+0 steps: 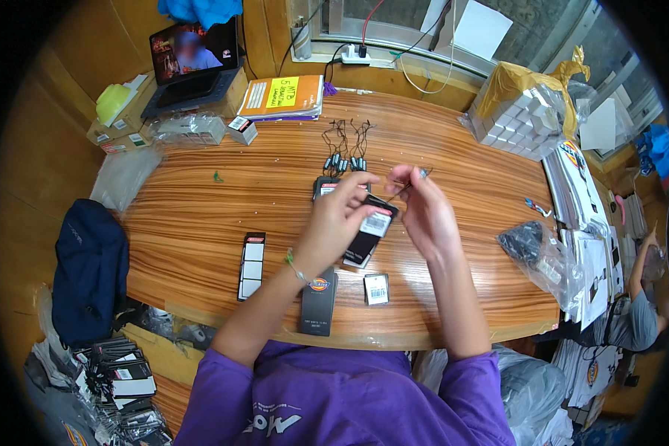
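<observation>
In my left hand is a black hang tag with a white barcode label, pinched near its top and tilted over the table. My right hand is beside it, thumb and fingers closed on a thin black tag string that runs to the tag's top. Behind my left hand lie more black tags, partly covered. Beyond them several black strings with small barrels are laid out. Nearer me are a long dark tag, a small stack of white barcode labels and a black strip with white panels.
A laptop, notebooks and small boxes stand at the back left. A wrapped bundle of white boxes is at the back right. A plastic bag and paper stacks line the right edge. Another person is at far right.
</observation>
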Demonstrator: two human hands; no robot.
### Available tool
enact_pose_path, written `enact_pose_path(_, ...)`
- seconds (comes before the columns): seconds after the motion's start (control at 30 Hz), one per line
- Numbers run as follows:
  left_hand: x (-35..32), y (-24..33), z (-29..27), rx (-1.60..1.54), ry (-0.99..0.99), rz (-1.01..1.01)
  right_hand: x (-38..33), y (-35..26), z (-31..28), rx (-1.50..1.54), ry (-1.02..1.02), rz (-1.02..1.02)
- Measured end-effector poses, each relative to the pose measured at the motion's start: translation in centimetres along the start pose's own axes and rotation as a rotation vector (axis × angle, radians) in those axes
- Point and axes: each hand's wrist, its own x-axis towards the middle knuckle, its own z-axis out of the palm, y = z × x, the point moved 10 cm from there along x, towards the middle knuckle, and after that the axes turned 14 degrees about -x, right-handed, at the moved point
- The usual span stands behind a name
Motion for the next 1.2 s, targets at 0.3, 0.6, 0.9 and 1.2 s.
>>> enact_pose_path(0.3,4.4,-6.4,-5.6,-0.061,0.071,-0.175,11.2,-5.0,-2.8,-0.483,0.092,-0.108)
enact_pose_path(0.6,5.5,-8.7,-5.3,0.175,0.064,-0.182,15.7,-4.0,-3.0,-0.681,0.066,0.004)
enact_pose_path(0.9,5.4,-5.3,-5.1,0.898,0.057,-0.036,19.4,1.9,-2.9,-0.703,-0.027,0.15)
enact_pose_path(1.2,-2.4,5.1,-8.0,0.708,0.341,0.33,22.6,6.3,-4.4,-0.782,-0.031,0.269)
